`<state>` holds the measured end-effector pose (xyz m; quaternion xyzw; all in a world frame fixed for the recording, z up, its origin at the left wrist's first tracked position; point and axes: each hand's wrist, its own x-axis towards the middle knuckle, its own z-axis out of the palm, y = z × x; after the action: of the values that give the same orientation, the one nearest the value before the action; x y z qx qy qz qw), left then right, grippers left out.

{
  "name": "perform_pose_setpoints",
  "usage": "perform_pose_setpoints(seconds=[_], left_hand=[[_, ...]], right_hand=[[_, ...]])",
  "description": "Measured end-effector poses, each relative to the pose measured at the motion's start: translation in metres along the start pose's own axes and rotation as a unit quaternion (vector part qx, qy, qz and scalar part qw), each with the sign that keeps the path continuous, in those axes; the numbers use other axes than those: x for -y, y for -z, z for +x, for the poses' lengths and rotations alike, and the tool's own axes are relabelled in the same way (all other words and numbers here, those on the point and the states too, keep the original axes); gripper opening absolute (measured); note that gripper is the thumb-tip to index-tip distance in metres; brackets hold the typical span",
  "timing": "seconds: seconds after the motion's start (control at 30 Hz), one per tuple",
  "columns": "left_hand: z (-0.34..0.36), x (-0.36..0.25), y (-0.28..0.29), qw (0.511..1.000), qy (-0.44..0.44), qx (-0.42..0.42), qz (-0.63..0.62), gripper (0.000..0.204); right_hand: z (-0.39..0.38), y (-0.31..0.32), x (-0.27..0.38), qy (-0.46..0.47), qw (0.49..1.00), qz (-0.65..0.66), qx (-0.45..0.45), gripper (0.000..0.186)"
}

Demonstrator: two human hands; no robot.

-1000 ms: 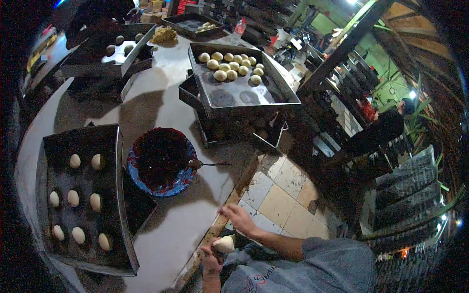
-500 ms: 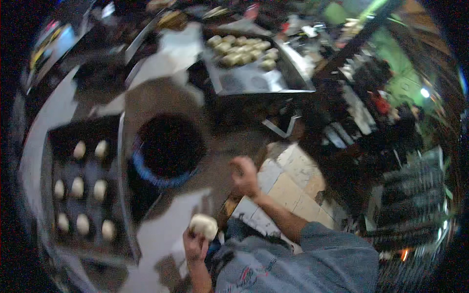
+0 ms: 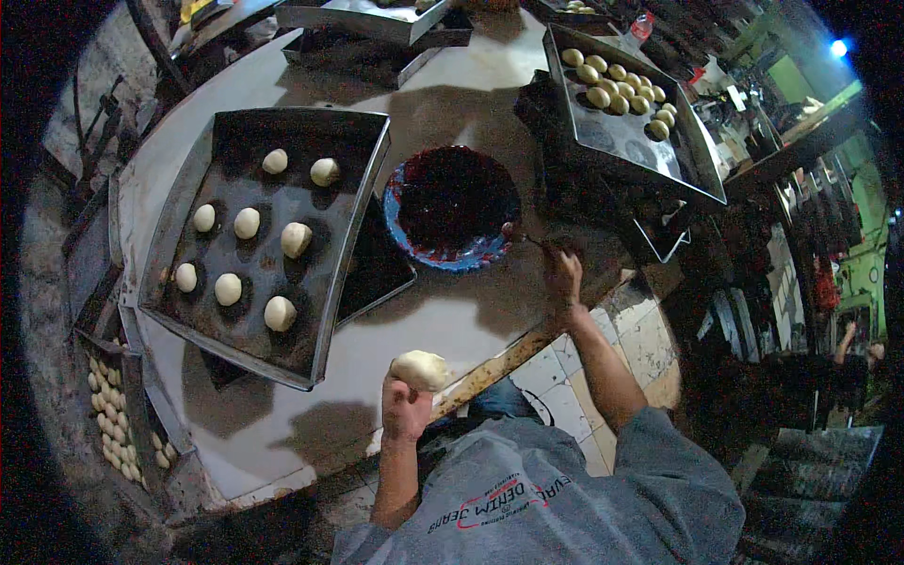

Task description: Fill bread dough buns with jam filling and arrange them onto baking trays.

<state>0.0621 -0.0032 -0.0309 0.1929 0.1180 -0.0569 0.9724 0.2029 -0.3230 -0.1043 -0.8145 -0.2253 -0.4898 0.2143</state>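
Note:
Near the table's front edge, my left hand [image 3: 407,405] holds a pale, soft-looking lump of dough [image 3: 421,369]. My right hand [image 3: 565,273] is farther forward at the right, its fingers closed on the handle of a metal spoon [image 3: 532,238], whose head rests at the rim of a blue bowl [image 3: 443,264] of dark red filling. To the bowl's left is a metal tray [image 3: 188,306] with several separate dough balls [image 3: 247,223]. To its upper right, a stacked tray [image 3: 631,151] holds many more balls [image 3: 617,89] grouped at its far end.
Further trays [image 3: 405,28] are stacked at the back of the table [image 3: 273,424], near a plastic bottle [image 3: 640,30]. At the lower left, another tray [image 3: 113,414] of dough balls sits lower. A co-worker [image 3: 857,363] in dark clothing is at the far right.
My left hand has risen with the dough. My right hand has moved forward to the spoon and closed on it. The view has swung, shifting the bowl and left tray rightward.

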Motion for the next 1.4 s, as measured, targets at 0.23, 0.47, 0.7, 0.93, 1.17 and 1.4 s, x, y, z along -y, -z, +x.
perform_pose_setpoints(seconds=[0.23,0.47,0.7,0.93,1.17,1.4], left_hand=[[-0.003,0.003,0.007,0.997,-0.063,-0.047,-0.010,0.029],[0.000,-0.003,-0.018,0.998,-0.039,-0.039,0.026,0.032],[-0.014,-0.004,0.010,0.966,-0.014,-0.256,0.025,0.040],[-0.012,0.003,0.032,0.983,-0.052,-0.132,-0.117,0.036],[0.010,-0.006,-0.013,0.975,-0.049,-0.191,0.100,0.029],[0.050,-0.014,-0.036,0.992,0.005,-0.106,0.065,0.032]], right_hand=[[0.157,0.002,0.030,-0.057,0.942,0.071,0.323,0.032],[0.162,-0.064,0.039,0.041,0.851,0.019,0.524,0.010],[0.199,-0.063,0.069,0.097,0.820,-0.103,0.555,0.013],[0.211,-0.052,0.083,0.099,0.786,-0.034,0.609,0.009],[0.228,-0.057,0.065,-0.060,0.757,-0.007,0.651,0.012],[0.258,-0.027,0.044,-0.256,0.660,0.237,0.666,0.021]])
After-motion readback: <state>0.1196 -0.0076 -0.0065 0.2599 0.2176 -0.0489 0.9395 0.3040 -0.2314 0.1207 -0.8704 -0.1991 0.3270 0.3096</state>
